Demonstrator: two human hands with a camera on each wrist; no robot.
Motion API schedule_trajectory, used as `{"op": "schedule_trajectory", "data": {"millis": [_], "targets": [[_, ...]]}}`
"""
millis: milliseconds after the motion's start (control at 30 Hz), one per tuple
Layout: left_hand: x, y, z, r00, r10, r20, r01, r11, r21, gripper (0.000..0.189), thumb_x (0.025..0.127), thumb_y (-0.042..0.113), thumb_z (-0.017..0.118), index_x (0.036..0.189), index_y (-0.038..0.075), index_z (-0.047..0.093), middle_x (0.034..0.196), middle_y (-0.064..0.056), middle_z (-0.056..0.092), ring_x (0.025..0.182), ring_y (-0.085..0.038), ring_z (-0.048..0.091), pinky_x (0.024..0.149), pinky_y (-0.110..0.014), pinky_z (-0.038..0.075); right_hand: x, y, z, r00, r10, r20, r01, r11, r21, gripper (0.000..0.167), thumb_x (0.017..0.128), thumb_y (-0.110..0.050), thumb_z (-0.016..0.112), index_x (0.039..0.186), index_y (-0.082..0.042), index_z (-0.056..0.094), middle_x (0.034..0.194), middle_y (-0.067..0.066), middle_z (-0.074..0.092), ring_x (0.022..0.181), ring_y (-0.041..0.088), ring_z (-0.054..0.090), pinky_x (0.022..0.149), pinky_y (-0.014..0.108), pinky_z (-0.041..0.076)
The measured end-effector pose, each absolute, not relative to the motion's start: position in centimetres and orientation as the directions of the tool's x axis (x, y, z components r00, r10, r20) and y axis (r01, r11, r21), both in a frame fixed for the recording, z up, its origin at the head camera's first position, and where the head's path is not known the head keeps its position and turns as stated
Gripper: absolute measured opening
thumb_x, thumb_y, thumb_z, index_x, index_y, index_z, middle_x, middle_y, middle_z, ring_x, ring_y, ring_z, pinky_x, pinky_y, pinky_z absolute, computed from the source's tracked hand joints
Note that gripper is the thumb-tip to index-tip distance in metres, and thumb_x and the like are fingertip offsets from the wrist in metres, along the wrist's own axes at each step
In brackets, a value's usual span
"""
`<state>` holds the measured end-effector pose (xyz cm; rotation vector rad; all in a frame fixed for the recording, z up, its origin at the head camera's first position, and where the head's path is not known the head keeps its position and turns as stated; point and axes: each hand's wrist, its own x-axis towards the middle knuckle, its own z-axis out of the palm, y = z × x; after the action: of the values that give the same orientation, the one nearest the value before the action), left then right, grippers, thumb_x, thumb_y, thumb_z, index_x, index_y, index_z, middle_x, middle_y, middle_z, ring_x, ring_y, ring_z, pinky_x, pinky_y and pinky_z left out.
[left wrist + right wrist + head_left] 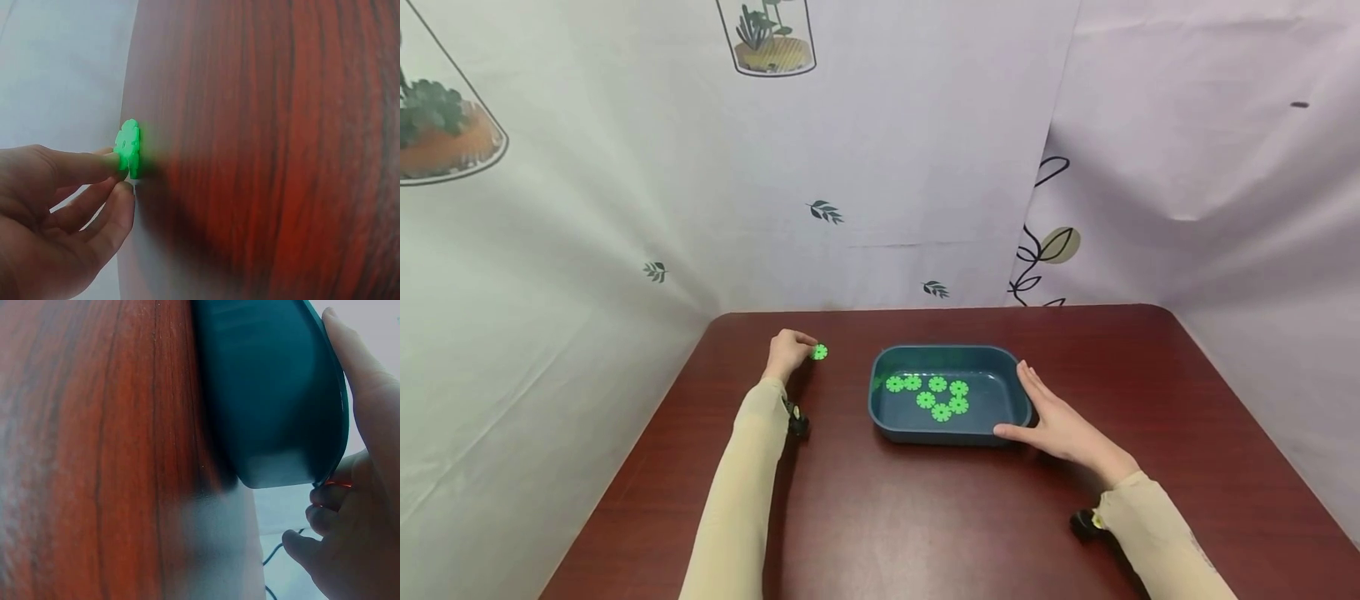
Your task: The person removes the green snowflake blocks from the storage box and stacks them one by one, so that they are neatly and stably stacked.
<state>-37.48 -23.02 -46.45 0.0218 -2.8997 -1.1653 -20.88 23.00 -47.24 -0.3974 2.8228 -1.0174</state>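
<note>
At the table's far left, my left hand (787,352) pinches a green notched plastic disc (820,352), shaped like a flower. The left wrist view shows the disc (129,147) tilted on edge at the fingertips, close to the tabletop; whether it touches the wood I cannot tell. A dark blue-green rectangular tray (951,437) stands right of that hand, with several matching green discs (942,412) flat on its floor. My right hand (1063,425) rests at the tray's right end, thumb on the front rim and fingers spread along the right side.
The dark red wood-grain table (880,517) has rounded far corners. Behind and beside it hangs a pale printed cloth (925,167). Each wrist carries a small black camera (797,421). A thin dark cable (272,555) shows past the table edge in the right wrist view.
</note>
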Motion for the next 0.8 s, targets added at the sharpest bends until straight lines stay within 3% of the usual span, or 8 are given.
{"op": "schedule_trajectory", "data": {"millis": [133, 367, 800], "targets": [[-37.4, -23.2, -46.4, -1.000, -0.027, 0.015, -0.008, 0.704, 0.710, 0.023, 0.096, 0.004, 0.062, 0.113, -0.005, 0.074, 0.118, -0.024, 0.068, 0.108, -0.036, 0.062, 0.086, -0.044, 0.052, -20.9, 22.8, -47.3, -0.959, -0.283, -0.009, -0.212, 0.737, -0.642, 0.117, 0.084, -0.062, 0.073, 0.163, -0.013, 0.001, 0.168, 0.017, 0.000, 0.149, 0.047, 0.013, 0.107, 0.068, 0.031], [-36.7, -23.6, -47.6, -0.999, -0.028, -0.020, -0.033, 0.693, 0.720, 0.023, 0.096, 0.004, 0.061, 0.114, -0.006, 0.073, 0.120, -0.025, 0.067, 0.112, -0.038, 0.061, 0.087, -0.045, 0.053, -20.3, 22.7, -48.0, -0.959, -0.284, -0.015, -0.207, 0.734, -0.647, 0.118, 0.083, -0.062, 0.074, 0.163, -0.009, 0.004, 0.168, 0.019, 0.002, 0.149, 0.048, 0.012, 0.107, 0.067, 0.032], [-37.5, -23.2, -47.2, -0.999, -0.040, -0.014, -0.037, 0.673, 0.739, 0.024, 0.094, 0.002, 0.064, 0.114, -0.006, 0.072, 0.118, -0.025, 0.067, 0.104, -0.035, 0.063, 0.085, -0.043, 0.052, -20.6, 22.9, -47.4, -0.959, -0.284, 0.015, -0.228, 0.737, -0.636, 0.118, 0.083, -0.061, 0.074, 0.162, -0.008, 0.004, 0.167, 0.022, 0.003, 0.149, 0.049, 0.014, 0.107, 0.068, 0.031]]}}
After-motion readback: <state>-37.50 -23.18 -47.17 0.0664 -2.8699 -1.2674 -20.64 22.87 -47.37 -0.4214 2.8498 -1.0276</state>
